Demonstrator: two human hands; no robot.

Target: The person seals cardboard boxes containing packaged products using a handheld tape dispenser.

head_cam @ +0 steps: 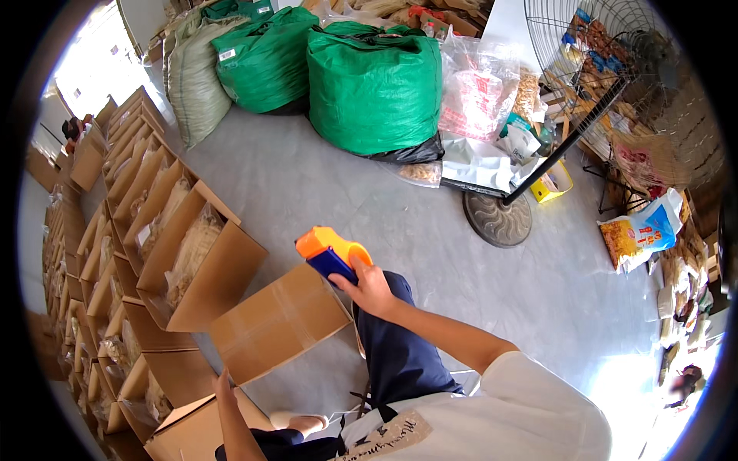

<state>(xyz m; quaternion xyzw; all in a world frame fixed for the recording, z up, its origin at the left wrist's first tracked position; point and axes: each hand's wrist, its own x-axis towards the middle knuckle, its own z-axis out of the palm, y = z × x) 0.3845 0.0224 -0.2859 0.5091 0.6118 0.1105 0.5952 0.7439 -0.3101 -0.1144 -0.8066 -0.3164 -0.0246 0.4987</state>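
Note:
My right hand (pixel 369 288) grips an orange and blue tape dispenser (pixel 334 252), held above the far right end of a cardboard box (pixel 279 320). That box lies on the floor beside my leg, its top closed, with a strip of clear tape across it. At lower left my left hand (pixel 225 387) is seen edge-on, with nothing visible in it. It is by the near corner of the taped box and over another cardboard box (pixel 199 429); whether it touches either one I cannot tell.
Rows of open cardboard boxes (pixel 216 271) holding clear bags line the left. Green woven sacks (pixel 375 92) stand at the back. A pedestal fan's round base (pixel 497 219) rests on the grey floor (pixel 415 225). Further right lies a printed bag (pixel 643 230).

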